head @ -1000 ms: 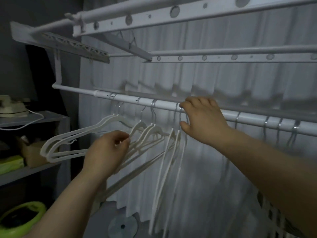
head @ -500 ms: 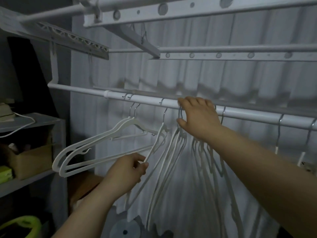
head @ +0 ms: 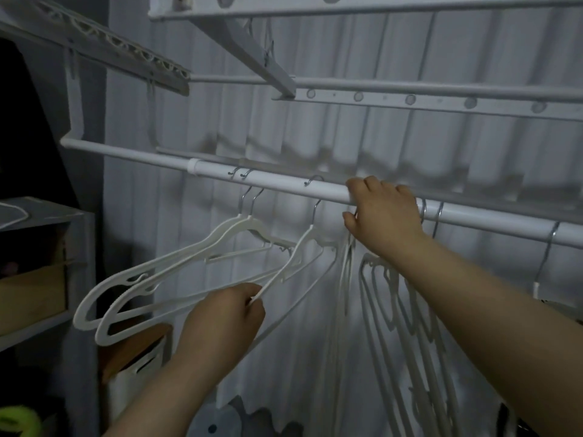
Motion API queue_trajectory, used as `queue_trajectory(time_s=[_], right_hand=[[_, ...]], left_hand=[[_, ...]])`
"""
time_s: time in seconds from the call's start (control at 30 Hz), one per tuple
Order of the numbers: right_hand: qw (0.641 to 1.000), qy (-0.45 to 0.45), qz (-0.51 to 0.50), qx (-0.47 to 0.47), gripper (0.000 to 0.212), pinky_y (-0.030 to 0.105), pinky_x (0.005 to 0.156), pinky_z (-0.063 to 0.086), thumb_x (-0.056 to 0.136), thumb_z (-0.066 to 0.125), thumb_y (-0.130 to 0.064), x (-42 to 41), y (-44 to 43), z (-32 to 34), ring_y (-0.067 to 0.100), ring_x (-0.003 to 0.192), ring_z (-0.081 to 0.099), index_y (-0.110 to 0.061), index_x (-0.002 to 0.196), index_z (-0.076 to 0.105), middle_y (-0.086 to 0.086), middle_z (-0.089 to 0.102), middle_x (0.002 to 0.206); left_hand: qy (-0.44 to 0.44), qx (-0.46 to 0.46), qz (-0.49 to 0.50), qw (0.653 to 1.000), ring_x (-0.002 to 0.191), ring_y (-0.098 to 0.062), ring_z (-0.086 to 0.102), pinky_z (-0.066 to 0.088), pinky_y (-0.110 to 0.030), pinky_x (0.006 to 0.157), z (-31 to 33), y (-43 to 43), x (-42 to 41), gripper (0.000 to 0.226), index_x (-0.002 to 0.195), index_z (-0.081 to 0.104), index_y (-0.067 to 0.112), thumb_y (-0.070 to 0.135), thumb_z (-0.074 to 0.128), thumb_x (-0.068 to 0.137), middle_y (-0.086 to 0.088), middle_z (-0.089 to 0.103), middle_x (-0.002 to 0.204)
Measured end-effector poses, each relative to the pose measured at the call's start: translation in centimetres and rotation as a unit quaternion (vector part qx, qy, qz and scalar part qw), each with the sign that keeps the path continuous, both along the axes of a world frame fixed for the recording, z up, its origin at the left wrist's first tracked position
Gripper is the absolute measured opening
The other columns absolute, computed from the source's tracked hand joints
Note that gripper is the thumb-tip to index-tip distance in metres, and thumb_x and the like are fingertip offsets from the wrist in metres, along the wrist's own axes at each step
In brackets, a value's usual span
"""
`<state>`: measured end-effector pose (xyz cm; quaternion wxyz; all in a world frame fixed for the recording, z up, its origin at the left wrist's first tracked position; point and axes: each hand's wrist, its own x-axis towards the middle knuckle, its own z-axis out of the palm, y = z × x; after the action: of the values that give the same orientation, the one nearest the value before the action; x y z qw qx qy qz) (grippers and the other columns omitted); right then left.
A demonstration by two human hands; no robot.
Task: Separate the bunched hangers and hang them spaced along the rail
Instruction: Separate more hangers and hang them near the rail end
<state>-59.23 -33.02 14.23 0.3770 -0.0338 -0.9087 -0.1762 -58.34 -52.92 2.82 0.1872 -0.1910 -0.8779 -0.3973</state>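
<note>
Hangers (head: 176, 279) hang from the white rail (head: 284, 184). Left hand (head: 225, 320) pinches the lower arm of one hanger (head: 293, 260) in a clenched grip; two more hang beyond it. Right hand (head: 383, 212) clasps the rail, a bunch (head: 394, 310) dangling just below that grip.

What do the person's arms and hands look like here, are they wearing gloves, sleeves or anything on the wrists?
Both arms are bare as far as the view shows: no sleeves reach the forearms. The left hand and the right hand wear no gloves, and no rings, watch or bracelet can be seen on the fingers or wrists. The light is dim, so fine detail such as nails is hard to make out.
</note>
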Motion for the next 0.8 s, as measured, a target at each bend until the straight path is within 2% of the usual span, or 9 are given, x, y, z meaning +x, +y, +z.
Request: queue_trajectory(time_s=[0.07,0.17,0.23,0.3,0.43,0.57,0.7,0.73,0.8], right_hand=[[1.0,-0.001,-0.012,0.001,0.044,0.039,0.086,0.037,0.082,0.06,-0.025,0.2,0.4,-0.2,0.034,0.1,0.055,-0.004,0.119,0.05,0.016,0.058,0.112],[0.999,0.045,0.006,0.026,0.043,0.037,0.066,0.048,0.056,0.081,-0.02,0.4,1.1,-0.3,0.034,0.065,0.062,0.0,0.089,0.064,0.017,0.065,0.075],[1.0,-0.004,0.001,-0.002,0.043,0.039,0.079,0.044,0.07,0.072,-0.023,1.1,1.2,0.0,0.035,0.085,0.061,-0.001,0.105,0.06,0.017,0.065,0.094],[1.0,0.001,0.023,-0.008,0.045,0.04,0.088,0.039,0.078,0.063,-0.026,1.3,1.9,-0.1,0.035,0.1,0.056,-0.003,0.116,0.055,0.016,0.061,0.11],[0.995,0.038,0.077,0.041,0.047,0.034,0.081,0.049,0.058,0.058,-0.035,1.5,3.1,-0.6,0.031,0.084,0.066,-0.007,0.095,0.067,0.014,0.069,0.095],[0.98,0.037,0.171,0.095,0.05,0.035,0.084,0.028,0.064,0.039,-0.035,2.3,2.2,-1.0,0.032,0.085,0.066,-0.005,0.092,0.067,0.014,0.069,0.094],[0.968,-0.013,0.22,0.122,0.045,0.033,0.084,0.034,0.06,0.051,-0.033,2.3,0.4,-2.6,0.029,0.079,0.068,-0.008,0.092,0.07,0.011,0.071,0.087],[0.967,-0.036,0.224,0.114,0.047,0.034,0.087,0.034,0.062,0.057,-0.032,2.3,-0.1,-2.9,0.029,0.087,0.067,-0.007,0.1,0.068,0.012,0.07,0.095],[0.967,-0.09,0.223,0.08,0.054,0.034,0.102,0.02,0.081,0.056,-0.032,2.5,-1.6,-3.1,0.028,0.12,0.049,-0.008,0.129,0.048,0.012,0.054,0.129]], left_hand=[[0.015,0.0,0.005,1.0,0.081,-0.023,0.062,0.048,-0.033,0.074,0.1,0.7,-0.3,0.024,0.096,0.065,0.01,0.018,0.042,0.093,-0.009,0.069,0.087],[0.026,0.001,0.025,0.999,0.083,-0.024,0.063,0.05,-0.035,0.077,0.4,2.0,-1.0,0.027,0.098,0.064,0.011,0.021,0.04,0.094,-0.008,0.07,0.088],[0.025,-0.011,0.039,0.999,0.084,-0.023,0.063,0.05,-0.036,0.079,0.6,3.1,-1.7,0.027,0.099,0.064,0.013,0.024,0.039,0.095,-0.005,0.07,0.089],[0.022,-0.043,0.055,0.997,0.087,-0.02,0.063,0.051,-0.035,0.08,0.5,4.0,-2.1,0.027,0.102,0.063,0.017,0.026,0.038,0.096,-0.002,0.07,0.093],[0.021,-0.106,0.087,0.99,0.092,-0.017,0.063,0.049,-0.028,0.077,-0.8,5.3,-2.1,0.027,0.104,0.061,0.023,0.03,0.037,0.096,0.004,0.07,0.098],[0.022,-0.152,0.143,0.978,0.094,-0.015,0.061,0.043,-0.026,0.072,-2.7,4.1,-0.8,0.026,0.103,0.059,0.026,0.033,0.035,0.096,0.006,0.068,0.101],[0.029,-0.177,0.2,0.963,0.097,-0.016,0.061,0.039,-0.024,0.068,-3.7,0.3,1.1,0.025,0.108,0.057,0.028,0.038,0.038,0.095,0.005,0.067,0.103],[0.034,-0.183,0.211,0.96,0.097,-0.015,0.061,0.041,-0.024,0.069,-3.8,-0.7,1.6,0.025,0.109,0.057,0.03,0.038,0.038,0.095,0.006,0.067,0.104],[0.037,-0.19,0.23,0.954,0.099,-0.015,0.061,0.044,-0.025,0.073,-4.0,-2.4,3.0,0.025,0.112,0.056,0.031,0.035,0.037,0.095,0.006,0.066,0.108]])
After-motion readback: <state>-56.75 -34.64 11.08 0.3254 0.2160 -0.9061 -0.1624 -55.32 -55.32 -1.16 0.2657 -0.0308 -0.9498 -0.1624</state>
